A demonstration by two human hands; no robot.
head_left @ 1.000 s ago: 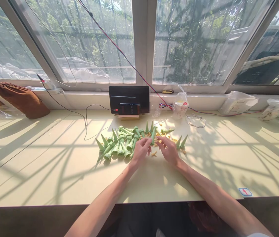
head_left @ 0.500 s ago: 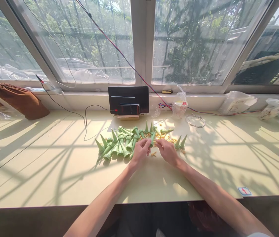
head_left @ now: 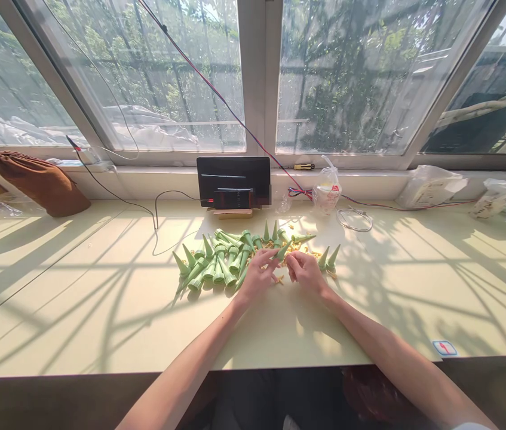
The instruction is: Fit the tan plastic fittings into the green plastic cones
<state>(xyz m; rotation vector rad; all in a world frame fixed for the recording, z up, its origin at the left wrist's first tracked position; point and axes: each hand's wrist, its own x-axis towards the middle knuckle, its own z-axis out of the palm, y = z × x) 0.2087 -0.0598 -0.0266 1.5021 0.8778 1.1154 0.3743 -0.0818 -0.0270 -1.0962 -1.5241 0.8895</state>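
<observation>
My left hand (head_left: 259,273) grips a green plastic cone-shaped spike (head_left: 283,251) between thumb and fingers, its point tilted up to the right. Close beside it, my right hand (head_left: 307,273) has its fingers curled together; whatever may be in them is hidden. A pile of similar green spikes (head_left: 219,263) lies to the left of my hands, some standing point up. Small yellow pieces (head_left: 301,240) are scattered behind my hands, and a few loose yellow pieces (head_left: 279,279) lie between them. Two upright green spikes (head_left: 328,258) stand just right of my right hand.
A phone (head_left: 233,198) leans on a black tablet (head_left: 235,167) by the window. Nearby are a bagged cup (head_left: 327,190), a coiled cable (head_left: 355,219) and a screwdriver (head_left: 303,166). A brown pouch (head_left: 40,182) is at left, plastic bags (head_left: 432,186) at right.
The spike in my left hand has tipped from pointing up with its wide end low to leaning up to the right. My right hand's fingers have curled in and lowered slightly.
</observation>
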